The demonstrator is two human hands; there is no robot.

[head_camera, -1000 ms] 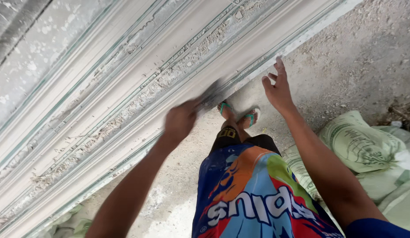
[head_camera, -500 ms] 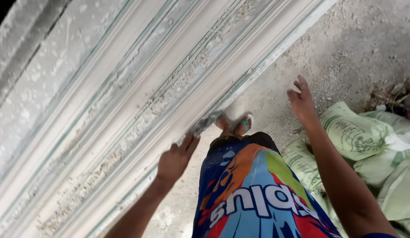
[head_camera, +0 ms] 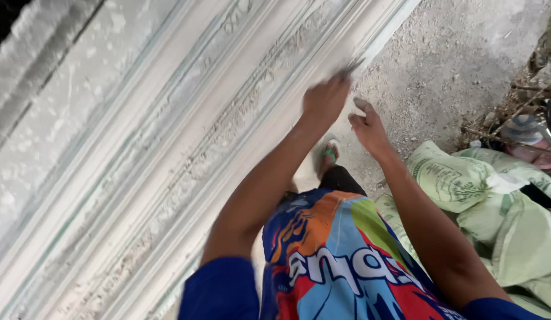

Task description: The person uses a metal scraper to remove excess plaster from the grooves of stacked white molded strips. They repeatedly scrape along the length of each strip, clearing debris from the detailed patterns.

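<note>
Two hands are in view, both the person's own. The left hand (head_camera: 326, 99) is closed in a fist around one thin, dark, flat tool (head_camera: 350, 66), blurred too much to tell its kind; its tip pokes out past the knuckles, up and to the right, and lies against the lower edge of the moulding (head_camera: 186, 160). That moulding is a single long, pale plaster piece with several parallel ridges and one rough ornamental band, running slantwise from the lower left to the upper right. The right hand (head_camera: 367, 125) hovers just beside the left, below and to the right of it, with fingers loosely curled and slightly apart, holding nothing and apart from the tool. Beneath the hands lies gritty concrete floor (head_camera: 453, 65). One foot in a green-strapped sandal (head_camera: 329, 155) shows between the forearms. At the right edge, several pale green woven sacks (head_camera: 495, 207) are piled together.
</note>
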